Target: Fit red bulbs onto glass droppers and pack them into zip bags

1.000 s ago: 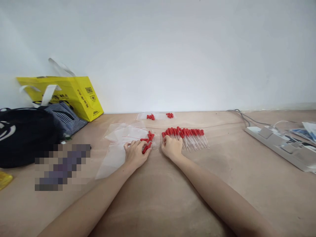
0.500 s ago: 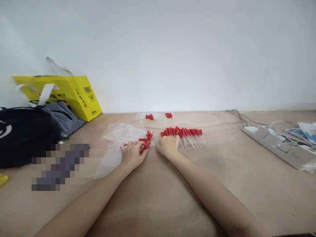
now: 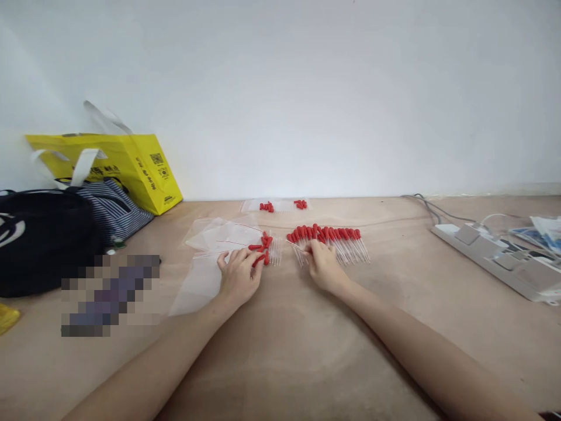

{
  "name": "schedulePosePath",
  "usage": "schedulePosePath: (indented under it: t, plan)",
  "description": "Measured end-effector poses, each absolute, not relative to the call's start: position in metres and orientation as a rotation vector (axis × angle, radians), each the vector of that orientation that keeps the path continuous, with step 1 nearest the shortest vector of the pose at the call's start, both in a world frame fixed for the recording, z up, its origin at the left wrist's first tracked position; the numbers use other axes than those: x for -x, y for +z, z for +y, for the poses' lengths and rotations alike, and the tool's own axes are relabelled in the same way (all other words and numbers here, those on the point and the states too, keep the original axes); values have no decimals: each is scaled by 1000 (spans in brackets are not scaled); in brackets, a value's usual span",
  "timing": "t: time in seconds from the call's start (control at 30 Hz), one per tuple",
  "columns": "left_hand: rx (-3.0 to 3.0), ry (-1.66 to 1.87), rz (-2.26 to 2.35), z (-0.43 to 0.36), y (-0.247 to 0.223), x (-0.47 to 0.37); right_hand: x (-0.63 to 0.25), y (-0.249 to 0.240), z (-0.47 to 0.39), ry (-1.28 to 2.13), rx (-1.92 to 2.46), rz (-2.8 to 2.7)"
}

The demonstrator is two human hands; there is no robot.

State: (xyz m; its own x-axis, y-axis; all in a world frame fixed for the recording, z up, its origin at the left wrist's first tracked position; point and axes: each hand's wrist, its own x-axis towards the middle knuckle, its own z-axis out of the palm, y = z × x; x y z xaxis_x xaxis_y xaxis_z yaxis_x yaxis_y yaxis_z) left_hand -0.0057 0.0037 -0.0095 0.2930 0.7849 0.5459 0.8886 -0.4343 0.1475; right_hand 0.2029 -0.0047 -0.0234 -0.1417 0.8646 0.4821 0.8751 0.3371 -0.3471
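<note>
My left hand (image 3: pixel 239 275) is closed at the fingertips on a red rubber bulb (image 3: pixel 259 260), at the edge of a small pile of red bulbs (image 3: pixel 265 240). Just right of that pile lies a group of thin clear glass tubes (image 3: pixel 276 252) side by side. My right hand (image 3: pixel 324 264) pinches a glass dropper tube (image 3: pixel 297 247), whose free end points left. Beyond and beside this hand stretches a row of droppers (image 3: pixel 344 235), clear tubes with red bulbs on their far ends. My right fingers cover part of the row.
Clear plastic bags (image 3: pixel 201 275) lie under and left of my left hand. Farther back rests another bag (image 3: pixel 283 205) with red bulbs and tubes. A yellow bag (image 3: pixel 144 169), black bag (image 3: pixel 48 245) and pixelated object (image 3: pixel 109 297) are left; a power strip (image 3: pixel 495 263) is right.
My right hand has moved right, away from the loose tubes, and now a glass tube shows in its fingers. My left hand stays by the red bulbs with little movement.
</note>
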Motion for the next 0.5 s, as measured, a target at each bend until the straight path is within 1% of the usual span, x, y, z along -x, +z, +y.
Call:
schedulePosePath:
  t: [0.1, 0.2, 0.5]
  plan:
    - [2484, -852, -1467, -6, -11, -3, -232, -36, -20, -22, 1345, -1970]
    - [2628, -837, -1372, -13, -11, -10, -245, -41, -31, 6, 1287, -2007]
    - [2708, -901, -1298, -13, -9, -12, -221, -37, -41, 35, 1192, -2179]
